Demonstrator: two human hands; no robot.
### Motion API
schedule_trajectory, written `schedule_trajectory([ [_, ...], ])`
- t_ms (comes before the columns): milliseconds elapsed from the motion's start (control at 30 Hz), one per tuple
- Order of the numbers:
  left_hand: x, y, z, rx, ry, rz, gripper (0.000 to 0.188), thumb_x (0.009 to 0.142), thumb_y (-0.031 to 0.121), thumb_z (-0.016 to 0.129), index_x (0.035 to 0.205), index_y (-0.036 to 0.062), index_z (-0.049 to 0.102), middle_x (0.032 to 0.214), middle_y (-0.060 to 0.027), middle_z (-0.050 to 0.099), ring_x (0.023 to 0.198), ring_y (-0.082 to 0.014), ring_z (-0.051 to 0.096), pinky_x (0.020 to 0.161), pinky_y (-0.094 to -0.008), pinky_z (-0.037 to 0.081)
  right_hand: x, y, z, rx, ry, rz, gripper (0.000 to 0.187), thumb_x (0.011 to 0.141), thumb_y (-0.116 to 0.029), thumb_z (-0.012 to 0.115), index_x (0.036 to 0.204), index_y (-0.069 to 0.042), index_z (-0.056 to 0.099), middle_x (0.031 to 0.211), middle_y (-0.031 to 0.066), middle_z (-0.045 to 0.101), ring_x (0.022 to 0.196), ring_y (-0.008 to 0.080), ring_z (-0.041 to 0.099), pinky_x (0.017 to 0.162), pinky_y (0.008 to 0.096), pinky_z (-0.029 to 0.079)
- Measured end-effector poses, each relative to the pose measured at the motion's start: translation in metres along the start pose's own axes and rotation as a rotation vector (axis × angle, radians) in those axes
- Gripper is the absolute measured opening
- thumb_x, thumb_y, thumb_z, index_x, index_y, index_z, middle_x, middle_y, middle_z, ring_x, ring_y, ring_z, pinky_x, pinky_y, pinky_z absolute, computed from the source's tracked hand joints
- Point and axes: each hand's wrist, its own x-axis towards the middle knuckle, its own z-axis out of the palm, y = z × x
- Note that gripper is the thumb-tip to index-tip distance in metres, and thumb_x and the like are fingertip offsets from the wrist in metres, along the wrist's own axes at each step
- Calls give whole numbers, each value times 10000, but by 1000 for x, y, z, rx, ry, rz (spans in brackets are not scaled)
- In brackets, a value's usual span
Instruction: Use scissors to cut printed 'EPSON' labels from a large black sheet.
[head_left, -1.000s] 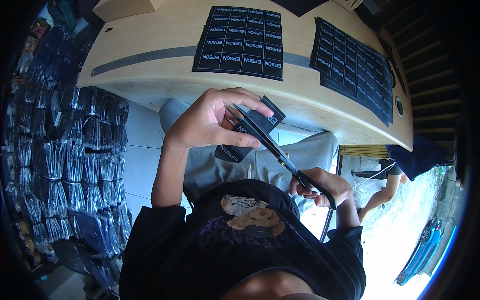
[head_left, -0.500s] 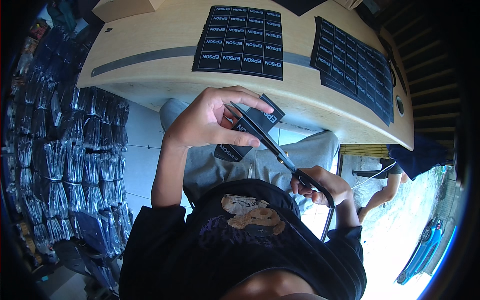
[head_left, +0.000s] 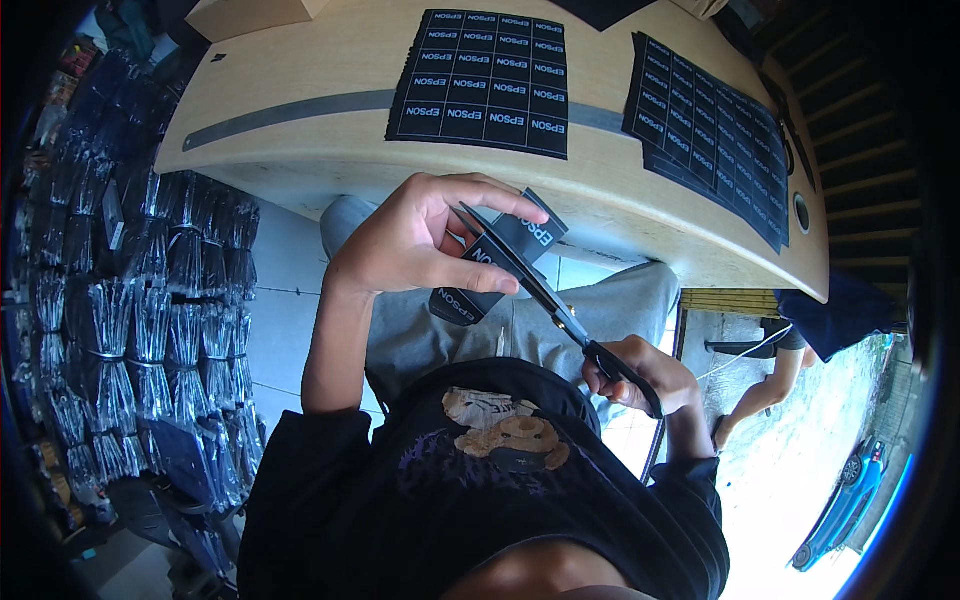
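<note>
Between the thumb and fingers of my left hand (head_left: pixel 415 240) is a strip of black labels (head_left: pixel 460 306) with pale lettering. It is held above my lap, in front of the table edge. My right hand (head_left: pixel 650 372) grips black-handled scissors (head_left: pixel 545 298) by their loops. The long blades lie across the strip, nearly together, and their tips reach up beside my left fingers. Whether the strip is cut through at the blades is hard to make out.
On the wooden table (head_left: pixel 300 150) lie a sheet of black labels (head_left: pixel 480 85), more stacked sheets (head_left: pixel 710 130) and a long metal ruler (head_left: pixel 290 116). Bundles of plastic-wrapped dark items (head_left: pixel 120 340) fill the left side. Another person's arm (head_left: pixel 765 392) shows at the right.
The scissor blades have drawn closer together across the strip, and my right hand has shifted slightly. My left hand and the strip stay in place.
</note>
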Motion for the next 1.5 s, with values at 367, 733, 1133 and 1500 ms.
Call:
schedule_trajectory([
  [367,2,-4,0,8,-25,33,533,596,-42,785,1099,-26,608,1078,-122,599,897,-137,610,746,-238,538,-2,1,3,17,20,10,508,879,-479,535,764,15,574,650,81,529,531,190,486,518,339,366],
  [733,1,-3,-2,-25,-21,7,539,593,-59,776,1103,-28,603,1077,-122,588,897,-145,611,746,-247,547,-3,8,9,9,74,39,517,871,-482,551,712,8,591,621,79,538,505,186,503,491,340,371],
  [1133,0,-5,-7,-26,-14,67,601,612,-78,763,1171,-44,546,1173,-159,526,863,-181,623,707,-256,569,-12,8,11,10,104,47,470,815,-475,636,698,-23,588,564,23,521,472,129,486,447,279,347],
  [1500,59,-10,-56,95,309,106,493,756,-44,672,1222,-25,512,1110,-98,599,865,-106,602,798,-238,497,-30,26,20,165,270,85,523,807,-516,621,736,1,581,623,31,529,559,119,481,514,268,362],
])
